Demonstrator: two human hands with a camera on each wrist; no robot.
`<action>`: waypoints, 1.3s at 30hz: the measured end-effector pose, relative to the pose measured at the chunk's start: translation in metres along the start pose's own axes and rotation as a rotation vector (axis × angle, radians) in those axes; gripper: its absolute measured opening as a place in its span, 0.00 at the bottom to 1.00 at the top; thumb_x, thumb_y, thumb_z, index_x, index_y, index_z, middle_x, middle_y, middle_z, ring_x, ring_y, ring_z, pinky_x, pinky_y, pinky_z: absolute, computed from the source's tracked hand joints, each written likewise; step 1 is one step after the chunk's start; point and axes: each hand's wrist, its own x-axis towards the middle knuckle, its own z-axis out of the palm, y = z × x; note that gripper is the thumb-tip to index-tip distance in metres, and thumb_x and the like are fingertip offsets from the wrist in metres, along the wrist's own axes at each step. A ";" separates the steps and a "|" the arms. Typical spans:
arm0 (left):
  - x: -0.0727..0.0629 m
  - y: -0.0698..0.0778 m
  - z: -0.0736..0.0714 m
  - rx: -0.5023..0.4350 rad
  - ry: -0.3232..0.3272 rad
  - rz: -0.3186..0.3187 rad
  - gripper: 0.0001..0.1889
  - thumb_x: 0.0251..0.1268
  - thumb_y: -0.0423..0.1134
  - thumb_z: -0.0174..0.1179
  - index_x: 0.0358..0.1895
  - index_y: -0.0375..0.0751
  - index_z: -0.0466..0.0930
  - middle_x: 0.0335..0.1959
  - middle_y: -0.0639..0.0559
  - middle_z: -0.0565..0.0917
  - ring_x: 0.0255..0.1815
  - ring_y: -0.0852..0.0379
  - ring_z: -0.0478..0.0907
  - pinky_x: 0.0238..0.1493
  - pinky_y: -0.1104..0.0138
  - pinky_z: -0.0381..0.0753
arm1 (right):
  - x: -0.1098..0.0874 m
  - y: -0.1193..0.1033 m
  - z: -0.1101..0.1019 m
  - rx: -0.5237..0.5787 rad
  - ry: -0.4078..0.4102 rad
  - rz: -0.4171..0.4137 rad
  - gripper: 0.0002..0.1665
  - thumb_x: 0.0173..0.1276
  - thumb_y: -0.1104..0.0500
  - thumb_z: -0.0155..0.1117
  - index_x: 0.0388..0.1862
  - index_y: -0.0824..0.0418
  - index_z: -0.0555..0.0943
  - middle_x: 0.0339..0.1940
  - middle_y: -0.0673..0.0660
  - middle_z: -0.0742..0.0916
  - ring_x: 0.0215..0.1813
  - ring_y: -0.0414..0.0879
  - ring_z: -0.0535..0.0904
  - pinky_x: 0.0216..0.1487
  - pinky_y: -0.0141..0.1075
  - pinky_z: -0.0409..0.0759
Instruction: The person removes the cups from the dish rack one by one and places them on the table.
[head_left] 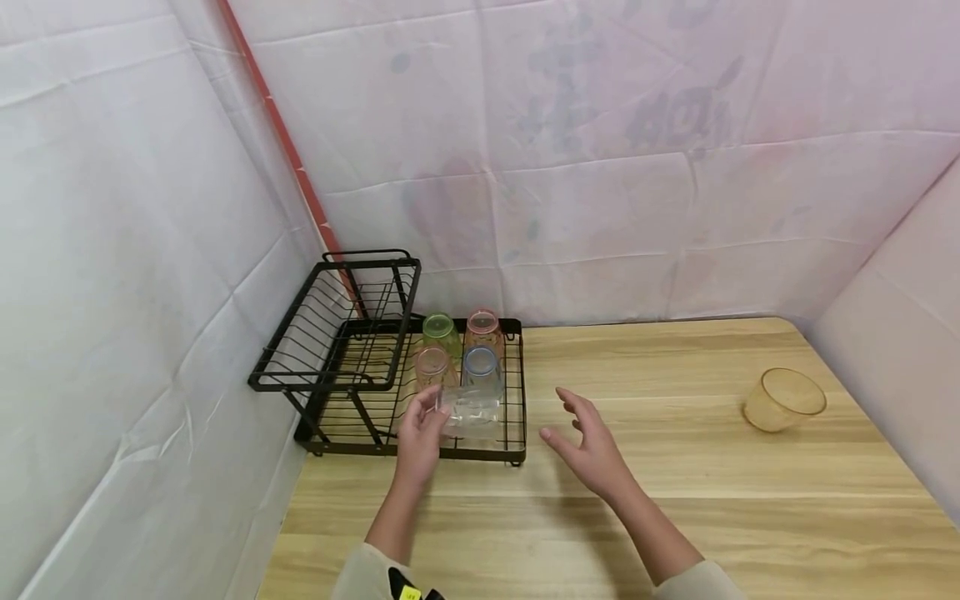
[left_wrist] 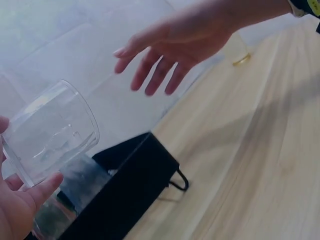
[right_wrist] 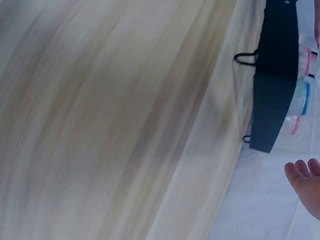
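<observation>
My left hand point(head_left: 422, 433) grips a clear glass point(head_left: 471, 412) over the front of a black wire dish rack point(head_left: 517, 392); the left wrist view shows the clear glass point(left_wrist: 47, 132) pinched between my fingers point(left_wrist: 42, 192) above the rack's edge point(left_wrist: 130, 185). Four tinted glasses stand upside down in the rack: green point(head_left: 439, 332), pink point(head_left: 483, 327), peach point(head_left: 432, 367) and blue point(head_left: 481, 367). My right hand point(head_left: 585, 437) hovers open over the wooden table point(head_left: 675, 500), right of the rack, holding nothing.
An amber glass point(head_left: 783, 400) lies on its side at the table's far right. The rack has a raised wire shelf point(head_left: 337, 321) on its left. White sheets wall in the table on the left, back and right. A red pole point(head_left: 277, 125) leans in the back corner.
</observation>
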 end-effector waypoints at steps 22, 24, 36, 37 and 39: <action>-0.030 0.015 0.036 -0.169 -0.178 -0.056 0.22 0.71 0.32 0.54 0.66 0.36 0.66 0.63 0.37 0.70 0.55 0.56 0.77 0.48 0.67 0.84 | -0.008 -0.030 0.016 0.475 -0.153 0.096 0.48 0.66 0.63 0.67 0.79 0.51 0.55 0.75 0.65 0.64 0.69 0.65 0.68 0.55 0.38 0.82; -0.031 0.014 0.038 -0.173 -0.192 -0.055 0.23 0.70 0.32 0.54 0.66 0.34 0.65 0.63 0.36 0.70 0.56 0.56 0.77 0.47 0.67 0.84 | -0.008 -0.032 0.016 0.481 -0.141 0.109 0.47 0.65 0.63 0.68 0.78 0.52 0.56 0.72 0.66 0.67 0.66 0.63 0.71 0.52 0.35 0.83; -0.034 0.011 0.041 -0.155 -0.245 -0.002 0.24 0.71 0.31 0.55 0.67 0.29 0.63 0.65 0.31 0.67 0.66 0.37 0.69 0.56 0.66 0.81 | -0.009 -0.033 0.014 0.440 -0.092 0.129 0.40 0.64 0.63 0.69 0.73 0.55 0.64 0.63 0.66 0.75 0.60 0.61 0.76 0.47 0.33 0.84; -0.035 0.010 0.041 -0.142 -0.247 -0.002 0.24 0.71 0.32 0.55 0.67 0.31 0.64 0.65 0.32 0.67 0.66 0.36 0.69 0.56 0.67 0.81 | -0.009 -0.033 0.014 0.439 -0.091 0.131 0.40 0.64 0.63 0.69 0.73 0.54 0.65 0.63 0.65 0.75 0.60 0.62 0.75 0.47 0.33 0.84; -0.035 0.008 0.041 -0.113 -0.247 -0.003 0.24 0.70 0.32 0.56 0.67 0.33 0.65 0.64 0.33 0.68 0.66 0.37 0.70 0.55 0.67 0.81 | -0.010 -0.033 0.014 0.436 -0.088 0.134 0.40 0.64 0.62 0.70 0.74 0.54 0.65 0.64 0.65 0.75 0.60 0.63 0.75 0.47 0.33 0.84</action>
